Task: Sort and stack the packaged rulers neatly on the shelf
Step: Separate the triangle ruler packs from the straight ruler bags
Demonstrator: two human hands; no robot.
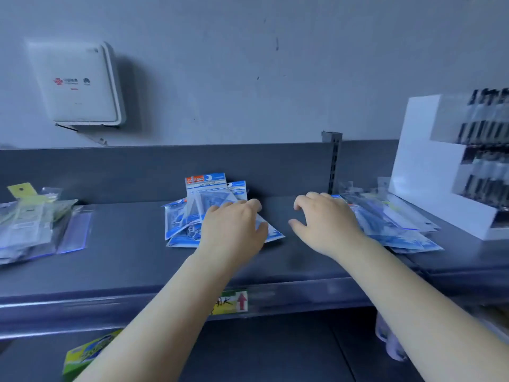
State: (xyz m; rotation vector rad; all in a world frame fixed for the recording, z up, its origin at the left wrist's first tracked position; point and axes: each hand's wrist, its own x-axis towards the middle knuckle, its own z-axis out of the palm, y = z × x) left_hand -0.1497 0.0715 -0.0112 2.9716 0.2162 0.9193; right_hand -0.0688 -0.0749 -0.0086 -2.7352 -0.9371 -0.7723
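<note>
The middle pile of blue ruler packets (190,216) is pressed under the left hand (234,230), fingers flat. The right hand (325,224), loosely curled and holding nothing, is poised just beside the right-hand pile of packets (391,224).

glossy clear plastic ruler packets (190,216) on matt grey metal shelf (124,260).

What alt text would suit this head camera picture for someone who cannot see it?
A person's left hand rests on a loose pile of blue ruler packets on a grey shelf, while the right hand hovers beside a second pile.
</note>
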